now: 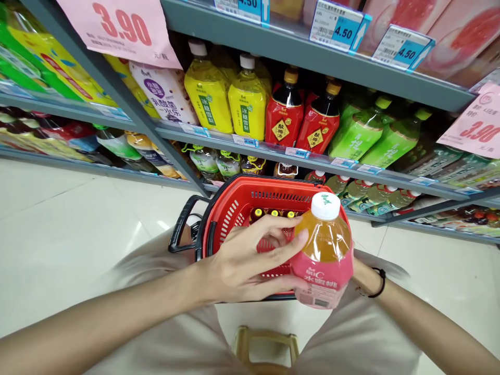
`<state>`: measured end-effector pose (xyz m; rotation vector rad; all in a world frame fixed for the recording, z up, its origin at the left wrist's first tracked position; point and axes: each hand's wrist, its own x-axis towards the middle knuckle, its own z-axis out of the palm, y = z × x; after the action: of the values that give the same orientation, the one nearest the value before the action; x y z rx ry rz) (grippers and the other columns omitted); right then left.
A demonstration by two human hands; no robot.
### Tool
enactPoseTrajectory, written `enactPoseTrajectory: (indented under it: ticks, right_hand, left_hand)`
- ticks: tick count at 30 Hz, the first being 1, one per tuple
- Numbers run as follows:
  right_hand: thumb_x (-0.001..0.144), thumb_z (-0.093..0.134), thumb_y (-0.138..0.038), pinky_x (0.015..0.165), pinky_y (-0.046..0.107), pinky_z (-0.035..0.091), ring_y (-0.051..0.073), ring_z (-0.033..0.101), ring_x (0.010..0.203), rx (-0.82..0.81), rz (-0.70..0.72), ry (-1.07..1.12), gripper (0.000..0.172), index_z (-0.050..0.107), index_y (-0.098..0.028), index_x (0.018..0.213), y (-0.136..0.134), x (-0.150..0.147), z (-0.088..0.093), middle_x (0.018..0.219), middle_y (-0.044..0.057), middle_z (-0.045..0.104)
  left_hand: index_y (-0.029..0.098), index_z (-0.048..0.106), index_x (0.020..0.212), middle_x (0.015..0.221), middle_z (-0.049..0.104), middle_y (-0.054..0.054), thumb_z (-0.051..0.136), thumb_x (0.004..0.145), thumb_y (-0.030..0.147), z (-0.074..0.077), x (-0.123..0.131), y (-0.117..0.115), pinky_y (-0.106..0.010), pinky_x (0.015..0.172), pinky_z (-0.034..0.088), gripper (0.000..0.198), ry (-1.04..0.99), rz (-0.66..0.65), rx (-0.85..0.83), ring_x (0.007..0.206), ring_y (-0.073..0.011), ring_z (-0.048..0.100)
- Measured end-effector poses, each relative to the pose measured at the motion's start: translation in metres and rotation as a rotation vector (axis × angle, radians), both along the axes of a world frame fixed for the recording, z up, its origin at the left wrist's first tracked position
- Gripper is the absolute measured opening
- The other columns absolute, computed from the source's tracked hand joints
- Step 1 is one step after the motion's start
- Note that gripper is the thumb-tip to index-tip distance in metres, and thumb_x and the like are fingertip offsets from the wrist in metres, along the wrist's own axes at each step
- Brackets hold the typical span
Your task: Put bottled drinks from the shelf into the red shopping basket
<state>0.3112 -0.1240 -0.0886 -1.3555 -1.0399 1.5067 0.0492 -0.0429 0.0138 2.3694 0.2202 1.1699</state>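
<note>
A juice bottle [322, 260] with a white cap, orange drink and a pink label is held upright above the right part of the red shopping basket [238, 195]. Against its left side press the thumb and fingers of my left hand [242, 258]. My right hand [361, 273] grips the bottle from behind on the right, its fingers mostly hidden by it. Inside the basket, several small dark bottles with yellow caps [274, 213] show behind my left hand. The basket's black handle [183, 224] sticks out on the left.
A grey shelf [312, 73] ahead bears yellow bottles [247, 101], red bottles [284, 112] and green bottles [357, 133]. Pink price signs [121, 28] hang from it. A small stool [265, 336] is between my knees, on a pale tiled floor [47, 234].
</note>
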Motion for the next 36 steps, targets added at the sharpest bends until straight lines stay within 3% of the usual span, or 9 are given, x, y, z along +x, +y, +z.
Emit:
enactPoseTrajectory:
  ticks: [3, 5, 9, 13, 17, 22, 27, 32, 36]
  right_hand:
    - [0.055, 0.054, -0.109, 0.108, 0.056, 0.055, 0.040, 0.067, 0.122, -0.065, -0.074, 0.165, 0.096, 0.078, -0.029, 0.104, 0.003, -0.006, 0.005, 0.108, 0.013, 0.079]
    - [0.062, 0.055, -0.105, 0.113, 0.054, 0.052, 0.039, 0.065, 0.127, -0.067, -0.128, 0.198, 0.090, 0.077, -0.028, 0.104, 0.006, -0.011, 0.013, 0.113, 0.011, 0.079]
    - [0.086, 0.047, -0.087, 0.114, 0.052, 0.050, 0.035, 0.067, 0.126, -0.073, -0.169, 0.262, 0.072, 0.072, -0.028, 0.118, 0.016, -0.023, 0.032, 0.123, 0.007, 0.078]
    - [0.089, 0.040, -0.085, 0.111, 0.051, 0.051, 0.035, 0.070, 0.120, -0.082, -0.106, 0.229, 0.077, 0.070, -0.026, 0.128, 0.022, -0.029, 0.040, 0.120, 0.008, 0.078]
    - [0.079, 0.059, -0.079, 0.109, 0.049, 0.052, 0.036, 0.071, 0.117, -0.138, -0.038, 0.266, 0.070, 0.075, -0.023, 0.118, 0.018, -0.021, 0.034, 0.111, 0.010, 0.080]
    - [0.074, 0.081, -0.064, 0.098, 0.044, 0.059, 0.032, 0.075, 0.104, -0.190, 0.048, 0.340, 0.057, 0.075, -0.020, 0.109, 0.013, -0.015, 0.030, 0.111, 0.011, 0.080]
    - [0.075, 0.092, -0.045, 0.099, 0.037, 0.059, 0.025, 0.072, 0.112, -0.055, 0.060, 0.170, 0.056, 0.070, -0.022, 0.120, 0.020, -0.017, 0.037, 0.126, 0.007, 0.076]
    - [0.067, 0.099, -0.040, 0.090, 0.034, 0.062, 0.023, 0.072, 0.108, -0.061, 0.023, 0.107, 0.060, 0.070, -0.021, 0.116, 0.023, -0.010, 0.027, 0.120, 0.006, 0.075]
    - [0.076, 0.092, -0.046, 0.082, 0.030, 0.063, 0.021, 0.074, 0.100, -0.131, 0.043, 0.128, 0.059, 0.070, -0.022, 0.125, 0.020, 0.000, 0.018, 0.117, 0.005, 0.076]
  left_hand:
    - [0.029, 0.048, 0.162, 0.144, 0.064, -0.020, 0.087, 0.086, 0.029, -0.004, 0.002, 0.007, -0.033, 0.084, 0.068, 0.086, -0.024, -0.021, -0.049, 0.104, -0.0229, 0.073]
    - [0.030, 0.050, 0.160, 0.142, 0.064, -0.018, 0.084, 0.089, 0.024, -0.007, 0.004, 0.012, -0.033, 0.088, 0.067, 0.078, -0.028, -0.022, -0.143, 0.102, -0.0194, 0.072]
    - [0.027, 0.059, 0.153, 0.125, 0.067, -0.010, 0.078, 0.094, 0.026, -0.015, 0.011, 0.022, -0.024, 0.078, 0.065, 0.062, 0.008, 0.001, -0.546, 0.085, -0.0109, 0.066]
    - [0.026, 0.053, 0.156, 0.127, 0.065, -0.011, 0.073, 0.098, 0.031, -0.027, 0.010, 0.035, -0.027, 0.083, 0.064, 0.062, 0.058, -0.046, -0.784, 0.099, -0.0154, 0.064]
    - [0.028, 0.047, 0.160, 0.147, 0.057, -0.014, 0.068, 0.101, 0.035, -0.037, 0.004, 0.054, -0.031, 0.091, 0.063, 0.063, 0.111, -0.154, -0.872, 0.116, -0.0196, 0.065]
    - [0.021, 0.066, 0.138, 0.135, 0.069, -0.011, 0.073, 0.097, 0.046, -0.048, 0.007, 0.073, -0.033, 0.107, 0.056, 0.048, 0.010, -0.072, -0.916, 0.125, -0.0221, 0.065]
    - [0.018, 0.068, 0.137, 0.123, 0.077, -0.012, 0.072, 0.094, 0.061, -0.058, 0.011, 0.085, -0.035, 0.091, 0.062, 0.061, 0.035, 0.025, -1.090, 0.104, -0.0235, 0.075]
    - [0.017, 0.072, 0.137, 0.118, 0.079, -0.013, 0.093, 0.075, 0.050, -0.067, 0.004, 0.095, -0.035, 0.090, 0.062, 0.074, 0.097, 0.022, -1.152, 0.104, -0.0253, 0.076]
    - [0.016, 0.076, 0.130, 0.109, 0.080, -0.012, 0.093, 0.072, 0.052, -0.071, -0.001, 0.095, -0.030, 0.070, 0.063, 0.070, 0.236, 0.060, -1.207, 0.087, -0.0228, 0.075]
